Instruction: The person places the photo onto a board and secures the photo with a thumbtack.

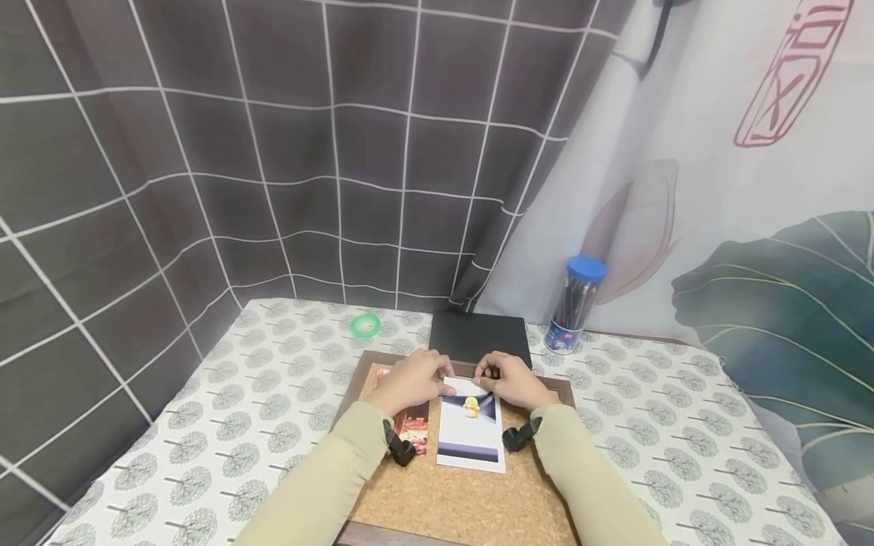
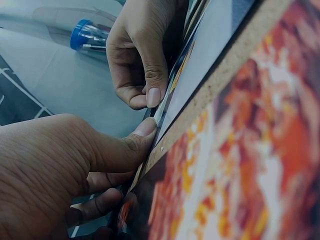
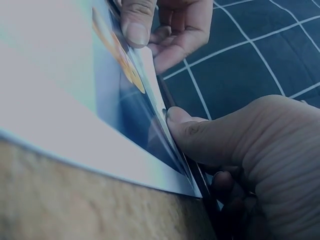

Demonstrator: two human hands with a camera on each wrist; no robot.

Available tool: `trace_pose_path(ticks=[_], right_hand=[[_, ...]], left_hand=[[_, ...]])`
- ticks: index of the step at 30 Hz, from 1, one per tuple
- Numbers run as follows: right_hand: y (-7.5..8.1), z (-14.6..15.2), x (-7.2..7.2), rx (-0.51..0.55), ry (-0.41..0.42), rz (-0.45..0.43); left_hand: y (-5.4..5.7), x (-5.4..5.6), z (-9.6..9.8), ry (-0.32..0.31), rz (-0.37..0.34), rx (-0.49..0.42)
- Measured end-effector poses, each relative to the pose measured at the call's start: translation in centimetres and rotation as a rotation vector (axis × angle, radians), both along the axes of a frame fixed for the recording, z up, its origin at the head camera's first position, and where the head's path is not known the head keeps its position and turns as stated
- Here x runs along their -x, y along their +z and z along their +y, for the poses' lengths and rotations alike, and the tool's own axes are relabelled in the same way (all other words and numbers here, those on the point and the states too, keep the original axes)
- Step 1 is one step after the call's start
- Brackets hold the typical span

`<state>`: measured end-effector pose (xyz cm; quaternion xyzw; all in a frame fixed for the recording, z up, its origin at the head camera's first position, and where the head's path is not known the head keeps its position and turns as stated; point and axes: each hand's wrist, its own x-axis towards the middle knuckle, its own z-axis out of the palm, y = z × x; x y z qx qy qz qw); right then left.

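A photo print [image 1: 470,431] with a small yellow figure lies on a brown-framed cork board [image 1: 437,500]. My left hand [image 1: 413,381] pinches its far edge near the left corner. A short way to the right, my right hand [image 1: 517,383] holds the same edge between thumb and curled fingers. In the left wrist view, the left thumb [image 2: 132,142] lies on the edge close to the right thumb's tip. From the right wrist, a pale strip [image 3: 152,75] shows along the print's edge between both thumbs. A red-orange picture [image 1: 413,432] lies left of the print, partly under the left hand.
Behind the board a flat black item [image 1: 479,334] lies on the tree-patterned tablecloth [image 1: 300,367]. A roll of green tape [image 1: 365,325] is at the back left. Toward the back right stands a blue-lidded clear tub [image 1: 576,303] of dark sticks. Dark checked cloth [image 1: 369,152] hangs behind.
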<state>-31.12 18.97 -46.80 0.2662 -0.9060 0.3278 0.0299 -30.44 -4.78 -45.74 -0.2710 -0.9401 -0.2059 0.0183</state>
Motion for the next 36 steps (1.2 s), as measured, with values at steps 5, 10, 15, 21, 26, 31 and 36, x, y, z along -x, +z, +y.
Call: trace_pose_path(ticks=[5, 10, 15, 21, 26, 31, 36], right_hand=[[-0.3, 0.2, 0.4, -0.004, 0.014, 0.031], [-0.5, 0.3, 0.5, 0.010, 0.027, 0.040], [-0.6, 0.5, 0.5, 0.000, 0.021, 0.036], [-0.8, 0.6, 0.5, -0.018, 0.008, 0.013], [-0.5, 0.6, 0.4, -0.015, 0.015, 0.013], [-0.5, 0.5, 0.4, -0.003, 0.016, 0.007], [0.1, 0.9, 0.5, 0.030, 0.011, -0.018]], left_hand=[[0.1, 0.0, 0.1, 0.009, 0.017, 0.015], [0.0, 0.0, 0.1, 0.013, 0.023, 0.028], [-0.1, 0.0, 0.1, 0.009, 0.023, 0.017], [-0.3, 0.0, 0.2, 0.007, 0.020, 0.022], [-0.3, 0.0, 0.2, 0.008, 0.015, 0.023], [-0.1, 0.0, -0.1, 0.000, 0.019, 0.024], [1.4, 0.1, -1.3, 0.014, 0.028, 0.013]])
